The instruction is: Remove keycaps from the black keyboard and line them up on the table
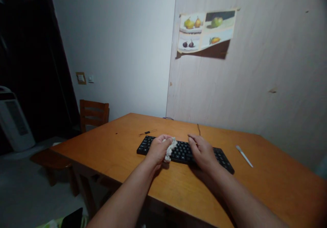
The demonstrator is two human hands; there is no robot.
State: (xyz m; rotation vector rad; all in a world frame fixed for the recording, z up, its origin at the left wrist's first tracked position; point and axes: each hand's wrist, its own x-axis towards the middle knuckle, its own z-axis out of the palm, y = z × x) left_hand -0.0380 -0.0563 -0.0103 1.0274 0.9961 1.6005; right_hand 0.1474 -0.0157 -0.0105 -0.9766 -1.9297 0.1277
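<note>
Left hand (pixel 158 149) has its grip clamped on a cloth (pixel 170 150) at the keyboard (pixel 182 152); right hand (pixel 203 153), at the cloth's 3 o'clock: grip state cannot be determined.

The keyboard (pixel 182 152) lies on the table (pixel 102 153), a brush (pixel 244 156) to its right, a chair (pixel 94 113) far left.

A room in a home was suggested: a wooden table (pixel 102 149) was set near the wall (pixel 122 51), a wooden chair (pixel 94 113) was placed beside it, fruit pictures (pixel 203 30) were fixed above, and a tall white appliance (pixel 16 127) was stood on the floor (pixel 15 177).
</note>
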